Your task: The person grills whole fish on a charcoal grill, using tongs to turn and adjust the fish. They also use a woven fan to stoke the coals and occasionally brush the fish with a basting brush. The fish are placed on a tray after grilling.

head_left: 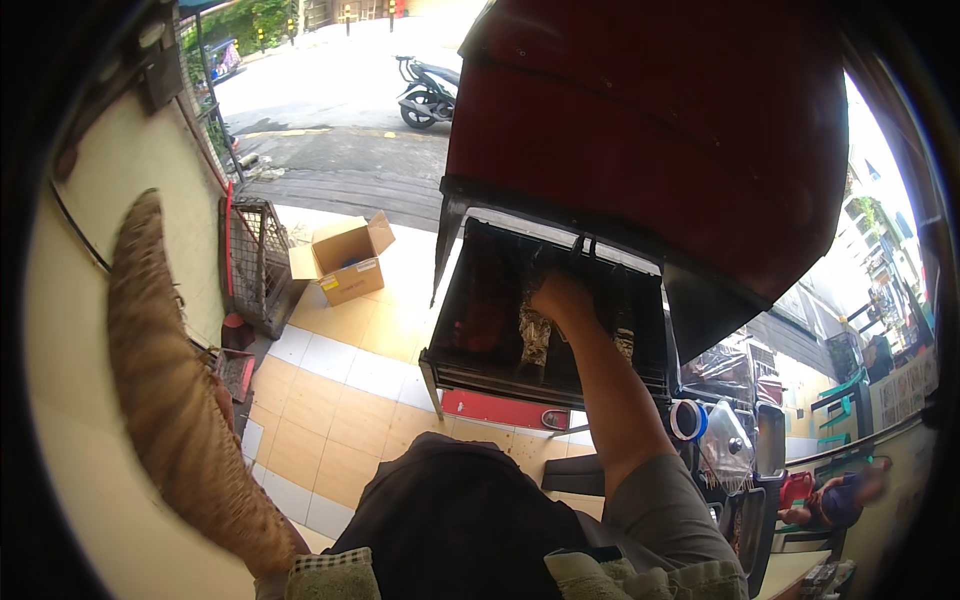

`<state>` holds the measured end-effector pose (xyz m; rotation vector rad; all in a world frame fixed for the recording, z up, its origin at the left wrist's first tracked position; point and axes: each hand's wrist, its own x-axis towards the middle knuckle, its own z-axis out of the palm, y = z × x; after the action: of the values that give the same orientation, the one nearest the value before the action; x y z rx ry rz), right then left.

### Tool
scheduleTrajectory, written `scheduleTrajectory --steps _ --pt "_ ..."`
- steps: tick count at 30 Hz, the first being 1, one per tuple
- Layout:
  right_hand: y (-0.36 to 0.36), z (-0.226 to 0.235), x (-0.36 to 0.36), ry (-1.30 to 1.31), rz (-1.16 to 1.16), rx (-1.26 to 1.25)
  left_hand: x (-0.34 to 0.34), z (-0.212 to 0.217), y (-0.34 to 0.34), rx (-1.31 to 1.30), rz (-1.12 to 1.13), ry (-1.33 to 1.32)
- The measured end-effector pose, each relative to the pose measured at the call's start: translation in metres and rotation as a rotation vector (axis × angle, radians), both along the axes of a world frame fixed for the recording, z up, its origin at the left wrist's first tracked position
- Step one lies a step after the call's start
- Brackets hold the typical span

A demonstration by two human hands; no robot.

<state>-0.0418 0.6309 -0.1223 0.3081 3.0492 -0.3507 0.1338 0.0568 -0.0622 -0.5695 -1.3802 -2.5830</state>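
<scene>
At the left, a brown, ribbed hand fan (170, 350), slightly blurred, stands up on edge in my left hand (226, 402). The fan covers most of that hand and forearm, so the grip itself is hidden. My right arm reaches forward into a dark grill (480, 375) under a big red hood. There my right hand (562, 298) is closed beside a strip of crumpled foil (535, 342), its fingertips lost in shadow. Another foil strip (625, 340) lies to the right of my wrist. Reddish coals or pieces, hard to make out, show in the grill's left part.
The red hood (650, 150) overhangs the grill's far side. An opened cardboard box (345, 262) and a wire cage (258, 262) stand on the tiled floor. Lidded containers (725, 440) crowd the right. A seated person (840, 500) is farther right; a motorcycle (428, 92) is parked outside.
</scene>
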Motion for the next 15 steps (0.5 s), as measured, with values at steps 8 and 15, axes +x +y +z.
scheduleTrajectory --steps 8,15 --pt "-0.018 0.038 0.018 -0.276 0.006 -0.083 0.032 -0.005 0.006 0.019 0.444 -0.23" --pt "-0.012 0.026 0.019 -0.196 0.094 -0.086 0.025 0.003 0.011 0.004 0.493 -0.288"
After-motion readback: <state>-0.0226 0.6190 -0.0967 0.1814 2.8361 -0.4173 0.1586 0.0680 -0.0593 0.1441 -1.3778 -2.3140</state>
